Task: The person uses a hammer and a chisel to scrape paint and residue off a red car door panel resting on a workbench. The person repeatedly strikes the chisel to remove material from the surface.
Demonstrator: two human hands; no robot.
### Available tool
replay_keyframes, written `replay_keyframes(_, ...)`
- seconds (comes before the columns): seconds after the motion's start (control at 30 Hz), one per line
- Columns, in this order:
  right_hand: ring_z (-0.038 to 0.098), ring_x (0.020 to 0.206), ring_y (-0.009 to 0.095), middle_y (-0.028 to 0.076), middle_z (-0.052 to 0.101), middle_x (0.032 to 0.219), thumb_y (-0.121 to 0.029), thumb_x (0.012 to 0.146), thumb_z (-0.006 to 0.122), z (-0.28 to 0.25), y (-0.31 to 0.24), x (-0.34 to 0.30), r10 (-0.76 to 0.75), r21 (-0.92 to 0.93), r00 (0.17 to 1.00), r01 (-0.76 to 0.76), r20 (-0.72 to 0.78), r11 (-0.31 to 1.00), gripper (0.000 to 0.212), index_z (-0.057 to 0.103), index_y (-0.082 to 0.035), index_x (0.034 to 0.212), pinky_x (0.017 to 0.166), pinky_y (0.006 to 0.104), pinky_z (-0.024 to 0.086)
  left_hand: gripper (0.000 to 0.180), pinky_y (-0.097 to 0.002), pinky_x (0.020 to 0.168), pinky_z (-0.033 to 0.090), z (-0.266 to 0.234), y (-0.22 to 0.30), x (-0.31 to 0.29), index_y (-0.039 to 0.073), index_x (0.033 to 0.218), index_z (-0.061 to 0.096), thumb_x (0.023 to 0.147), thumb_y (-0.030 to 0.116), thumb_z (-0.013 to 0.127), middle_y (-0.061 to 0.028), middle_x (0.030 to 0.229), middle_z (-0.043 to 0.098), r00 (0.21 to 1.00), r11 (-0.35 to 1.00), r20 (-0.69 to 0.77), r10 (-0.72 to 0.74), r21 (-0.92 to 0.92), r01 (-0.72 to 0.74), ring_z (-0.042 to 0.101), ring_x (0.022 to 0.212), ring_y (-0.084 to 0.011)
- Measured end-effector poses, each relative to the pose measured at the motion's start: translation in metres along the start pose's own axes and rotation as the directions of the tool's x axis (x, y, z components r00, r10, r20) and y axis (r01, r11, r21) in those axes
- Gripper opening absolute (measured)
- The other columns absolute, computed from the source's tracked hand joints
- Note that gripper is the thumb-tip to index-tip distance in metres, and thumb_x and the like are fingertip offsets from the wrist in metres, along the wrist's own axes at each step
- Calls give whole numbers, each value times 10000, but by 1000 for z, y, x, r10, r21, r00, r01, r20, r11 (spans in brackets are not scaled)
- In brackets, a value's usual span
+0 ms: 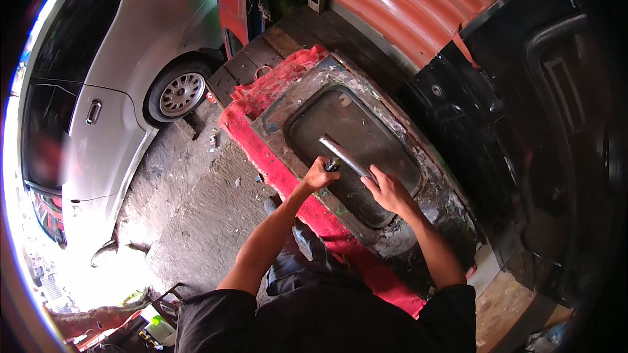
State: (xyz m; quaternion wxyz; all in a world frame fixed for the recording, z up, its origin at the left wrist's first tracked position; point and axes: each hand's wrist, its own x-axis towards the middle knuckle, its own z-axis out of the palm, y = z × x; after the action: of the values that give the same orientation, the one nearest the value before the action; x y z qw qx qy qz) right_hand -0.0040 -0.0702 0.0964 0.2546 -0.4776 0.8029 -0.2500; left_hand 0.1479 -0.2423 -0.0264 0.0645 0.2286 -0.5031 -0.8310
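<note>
A worn metal panel [400, 230] with patchy, flaking paint lies in front of me. Its middle is a dark rounded recess [363, 124]. My right hand [390, 193] is closed round one end of a long silvery metal bar [341, 152], which slants up and left over the recess. Close by on the left, my left hand [317, 175] grips a short dark object with a rounded end [333, 164]; most of it is hidden in the fingers, so its kind is unclear. Whether the bar touches the panel, I cannot tell.
Red cloth [261, 147] pads the panel's near and left edges, over dark wooden boards [288, 39]. A silver car [121, 101] stands at the left on a rough concrete floor [190, 189]. Large black panels [517, 124] lean at the right, beside red corrugated sheeting [386, 0].
</note>
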Motion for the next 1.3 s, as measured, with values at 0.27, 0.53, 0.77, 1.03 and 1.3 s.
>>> replay_keyframes(0.27, 494, 500, 77, -23, 466, 559, -376, 997, 509, -39, -30, 18, 344, 570, 914, -170, -213, 804, 317, 525, -62, 959, 447, 270, 356, 276, -280, 375, 277, -7, 3, -8, 70, 542, 475, 744, 45, 662, 2, 480, 461, 1000, 1000, -19, -24, -20, 24, 415, 390, -80)
replay_keyframes(0.53, 582, 588, 333, 195, 524, 629, -385, 975, 541, 31, -1, -11, -6, 68, 988, 17, -153, 998, 389, 511, -4, 905, 516, 411, 416, 186, -277, 392, 332, -13, -16, -11, 40, 592, 566, 692, 117, 702, 1, 503, 523, 992, 945, 28, 121, 302, -124, 469, 403, -105)
replay_keyframes(0.77, 534, 485, 177, 70, 483, 554, -378, 989, 528, 13, -7, -9, 367, 507, 923, -262, -117, 821, 364, 527, -22, 916, 461, 352, 388, 254, -278, 377, 279, -20, 2, -11, 65, 573, 477, 742, 48, 666, 4, 473, 444, 997, 999, -71, 32, -41, -35, 414, 381, -96)
replay_keyframes(1.03, 576, 523, 254, 122, 525, 586, -338, 987, 542, 25, -5, -24, 284, 433, 948, -199, -141, 879, 333, 503, -17, 907, 503, 396, 407, 201, -275, 375, 266, -28, 17, 3, 38, 651, 489, 765, 26, 654, -15, 509, 443, 998, 996, -10, 67, -51, -68, 382, 391, -95)
replay_keyframes(1.3, 556, 516, 228, 111, 518, 587, -348, 986, 545, 21, -19, -18, 285, 449, 955, -218, -86, 866, 344, 506, -13, 922, 508, 380, 409, 235, -272, 387, 256, -25, 10, 4, 66, 613, 471, 749, 25, 659, 3, 500, 443, 999, 999, -15, 34, -28, -34, 401, 404, -88)
